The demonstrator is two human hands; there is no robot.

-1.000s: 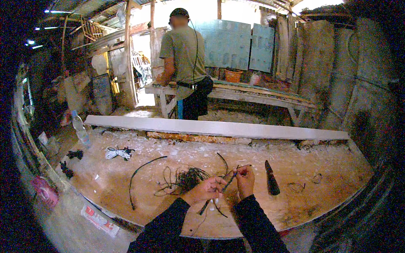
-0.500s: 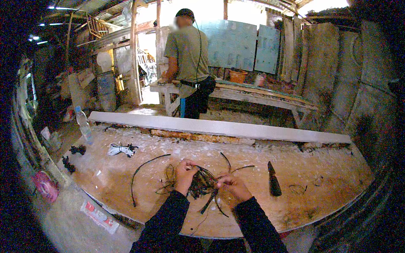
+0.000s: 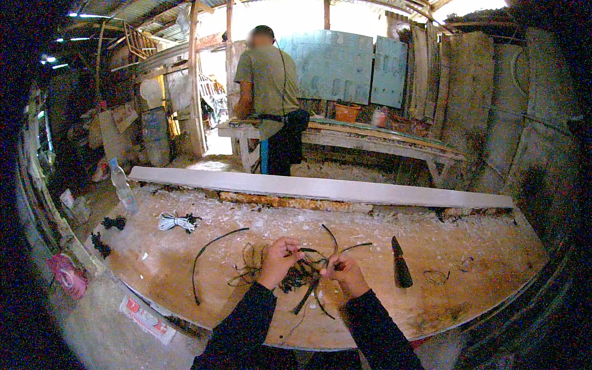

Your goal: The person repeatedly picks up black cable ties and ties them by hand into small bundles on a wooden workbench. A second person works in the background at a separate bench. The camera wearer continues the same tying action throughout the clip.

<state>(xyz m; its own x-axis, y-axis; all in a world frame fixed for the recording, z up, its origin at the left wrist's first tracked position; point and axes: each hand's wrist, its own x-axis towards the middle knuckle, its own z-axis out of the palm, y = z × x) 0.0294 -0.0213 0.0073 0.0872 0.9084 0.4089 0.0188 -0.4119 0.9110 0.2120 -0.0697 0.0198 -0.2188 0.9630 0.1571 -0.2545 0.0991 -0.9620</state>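
A tangled bundle of dark cords (image 3: 297, 275) lies on the wooden worktable between my hands. My left hand (image 3: 279, 262) is at its upper left, thumb and fingers pinched on a dark cord. My right hand (image 3: 346, 275) pinches the bundle's right side, close to where several strands meet. Thin looped cords (image 3: 243, 268) spread out beside my left wrist. A long curved black strip (image 3: 196, 265) lies farther left. Past my right hand rests a knife (image 3: 401, 268) with a dark handle and its blade pointing away.
A white tied cord bundle (image 3: 177, 222) and small black bundles (image 3: 113, 222) lie at the left. A plastic bottle (image 3: 122, 185) stands at the far left corner. A pale board (image 3: 320, 186) runs along the far edge. Beyond, a person (image 3: 265, 80) stands at another bench (image 3: 376, 140).
My left hand has shifted slightly right and its fingers have lifted with a cord. My right hand has moved a little, still at the bundle. The person beyond has leaned left.
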